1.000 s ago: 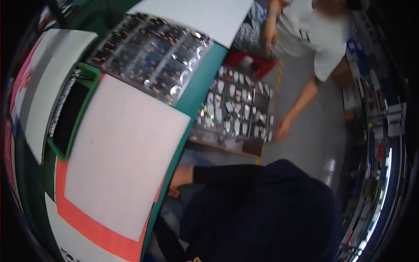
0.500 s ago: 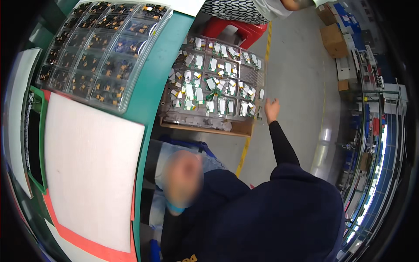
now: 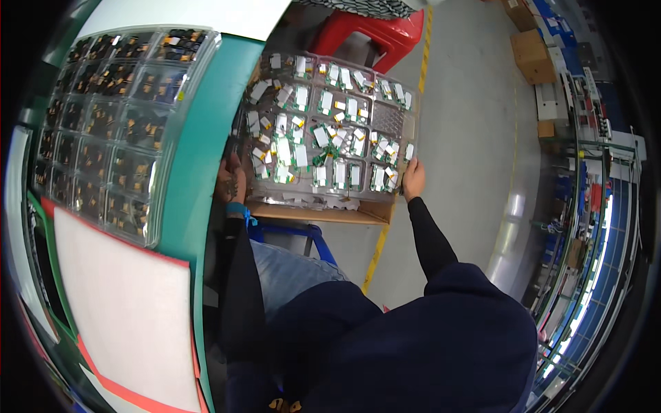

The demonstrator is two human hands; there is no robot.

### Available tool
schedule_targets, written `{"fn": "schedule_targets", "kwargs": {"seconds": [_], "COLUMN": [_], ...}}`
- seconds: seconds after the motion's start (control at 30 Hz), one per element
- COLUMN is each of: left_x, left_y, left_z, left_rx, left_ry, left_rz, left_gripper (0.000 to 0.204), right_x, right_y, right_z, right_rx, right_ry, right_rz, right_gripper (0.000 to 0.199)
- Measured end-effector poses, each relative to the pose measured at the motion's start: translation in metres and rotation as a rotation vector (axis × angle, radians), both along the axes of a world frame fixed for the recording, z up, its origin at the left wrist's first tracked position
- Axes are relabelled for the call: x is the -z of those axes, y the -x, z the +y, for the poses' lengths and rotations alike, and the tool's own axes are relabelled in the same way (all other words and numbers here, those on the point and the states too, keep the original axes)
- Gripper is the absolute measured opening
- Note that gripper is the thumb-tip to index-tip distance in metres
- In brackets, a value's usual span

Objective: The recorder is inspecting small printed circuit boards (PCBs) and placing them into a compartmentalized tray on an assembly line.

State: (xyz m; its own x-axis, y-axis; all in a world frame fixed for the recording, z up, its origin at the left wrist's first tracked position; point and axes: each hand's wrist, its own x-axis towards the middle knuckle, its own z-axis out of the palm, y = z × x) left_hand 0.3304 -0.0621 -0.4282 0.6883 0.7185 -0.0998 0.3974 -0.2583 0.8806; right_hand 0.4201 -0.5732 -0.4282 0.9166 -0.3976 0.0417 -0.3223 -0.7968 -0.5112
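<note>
While gripped at both ends, clear compartment tray (image 3: 330, 131) of small green-and-white parts rides over wooden crate (image 3: 323, 213), long axis running left to right between the hands. Left hand (image 3: 229, 180) clasped on tray's left edge, hard against green table (image 3: 196, 172); right hand (image 3: 413, 177) pinching tray's right near corner, fingers curled over rim. Both hands equally close, tray lying forward of each, away from the body. Left of tray, on the table: second tray (image 3: 110, 131) of dark parts, with white sheet (image 3: 124, 303) nearer the body. Beyond tray, red stool (image 3: 372, 34); right of tray, bare grey floor (image 3: 468, 138), yellow line, cardboard boxes (image 3: 530, 48), shelving.
</note>
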Motion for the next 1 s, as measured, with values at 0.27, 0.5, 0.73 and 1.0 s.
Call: {"fn": "schedule_targets", "kwargs": {"seconds": [0.27,0.5,0.73,1.0], "left_x": [0.002,-0.036,-0.079,-0.145], "left_y": [0.001,0.017,0.032,0.085], "left_z": [-0.008,-0.009,-0.007,-0.040], "left_rx": [-0.061,-0.015,0.007,0.216], "left_ry": [0.092,0.052,-0.016,-0.007], "left_rz": [-0.201,-0.010,0.103,0.146], "left_gripper": [0.041,0.039,0.039,0.040], "right_x": [-0.008,-0.018,-0.088,-0.110], "right_y": [-0.002,-0.002,0.012,0.041], "right_z": [0.015,0.008,0.067,0.053], "right_rx": [0.037,-0.028,-0.306,-0.268], "right_ry": [0.011,0.007,0.157,0.051], "right_rz": [-0.009,-0.055,-0.431,0.116], "right_gripper": [0.051,0.048,0.026,0.021]}}
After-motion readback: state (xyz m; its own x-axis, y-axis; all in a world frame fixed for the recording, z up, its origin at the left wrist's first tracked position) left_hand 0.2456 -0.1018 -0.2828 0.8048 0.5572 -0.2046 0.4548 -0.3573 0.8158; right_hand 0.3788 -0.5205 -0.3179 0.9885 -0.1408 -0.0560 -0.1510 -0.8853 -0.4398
